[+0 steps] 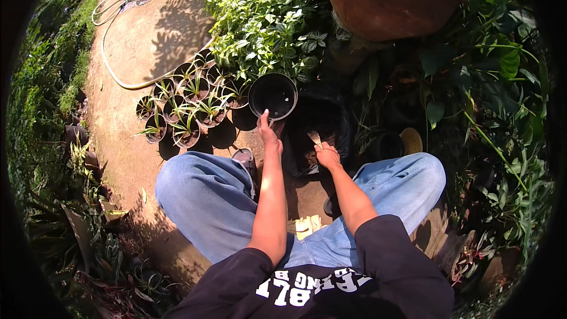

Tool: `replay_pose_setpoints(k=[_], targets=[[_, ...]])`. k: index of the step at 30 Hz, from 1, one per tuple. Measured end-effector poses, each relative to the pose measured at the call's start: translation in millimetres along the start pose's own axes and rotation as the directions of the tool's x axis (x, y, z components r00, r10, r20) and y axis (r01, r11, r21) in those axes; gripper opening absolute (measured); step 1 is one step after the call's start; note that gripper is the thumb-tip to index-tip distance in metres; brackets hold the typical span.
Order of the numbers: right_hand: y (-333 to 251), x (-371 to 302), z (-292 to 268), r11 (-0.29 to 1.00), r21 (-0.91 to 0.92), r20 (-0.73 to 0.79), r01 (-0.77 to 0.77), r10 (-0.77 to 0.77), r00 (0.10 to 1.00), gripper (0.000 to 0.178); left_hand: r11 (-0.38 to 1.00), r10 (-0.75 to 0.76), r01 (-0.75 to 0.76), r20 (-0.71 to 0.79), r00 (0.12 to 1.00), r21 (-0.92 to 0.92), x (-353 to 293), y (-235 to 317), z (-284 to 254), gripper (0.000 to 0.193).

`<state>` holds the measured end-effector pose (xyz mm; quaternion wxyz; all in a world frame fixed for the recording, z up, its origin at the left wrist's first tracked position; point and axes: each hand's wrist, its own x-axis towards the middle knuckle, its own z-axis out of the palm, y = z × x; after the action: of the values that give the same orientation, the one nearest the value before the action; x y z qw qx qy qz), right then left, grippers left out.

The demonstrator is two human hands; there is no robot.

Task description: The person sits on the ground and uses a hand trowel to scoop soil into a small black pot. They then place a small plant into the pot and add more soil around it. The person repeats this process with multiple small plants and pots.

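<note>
My left hand (270,134) grips the near rim of a round black plastic pot (273,95), with the thumb over the edge. The pot is tilted so its dark inside faces me, and small light spots show at its bottom. My right hand (327,156) is closed around the handle of a small trowel (315,137). Its blade points away from me, over dark soil (309,156) in a black bag (346,119). Shadow hides much of the bag's inside. Left of the black pot stand several small potted plants (196,90) with narrow striped leaves.
A pale hose (118,80) curls along the sunlit path (127,118). Bushy variegated plants (271,23) grow ahead, beneath a large brown planter (390,0) at upper right. Pale yellow gloves (308,225) lie between my legs. Dense foliage lines both sides.
</note>
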<state>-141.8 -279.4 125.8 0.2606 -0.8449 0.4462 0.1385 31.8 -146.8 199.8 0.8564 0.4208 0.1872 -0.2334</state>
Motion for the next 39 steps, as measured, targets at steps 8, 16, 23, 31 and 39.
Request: replay_pose_setpoints(k=[8, 16, 23, 31, 39], targets=[[4.9, 68.6, -32.5, 0.977, 0.194, -0.217, -0.089, 0.131, 0.967, 0.050, 0.999, -0.003, 0.003, 0.000, 1.000, -0.041, 8.1, -2.5, -3.8, 0.049], [-15.7, 115.9, -30.6, 0.936, 0.334, -0.163, -0.113, 0.175, 0.971, 0.053, 1.000, -0.012, 0.012, -0.019, 1.000, -0.002, 2.0, 2.3, 3.8, 0.048], [-20.4, 60.0, 13.1, 0.990, -0.026, -0.035, -0.141, 0.140, 0.990, 0.045, 0.999, 0.012, -0.012, -0.006, 1.000, -0.053, 17.3, 7.3, -18.9, 0.052], [5.9, 23.1, 22.6, 0.987, -0.047, 0.022, -0.157, 0.158, 0.987, 0.047, 1.000, -0.006, 0.006, 0.003, 1.000, -0.009, 7.3, 9.5, -9.3, 0.053], [5.2, -20.4, 17.5, 0.992, -0.104, -0.250, -0.073, 0.045, 0.967, 0.043, 0.999, 0.020, -0.020, 0.005, 1.000, -0.026, 3.3, 15.2, -17.8, 0.057]])
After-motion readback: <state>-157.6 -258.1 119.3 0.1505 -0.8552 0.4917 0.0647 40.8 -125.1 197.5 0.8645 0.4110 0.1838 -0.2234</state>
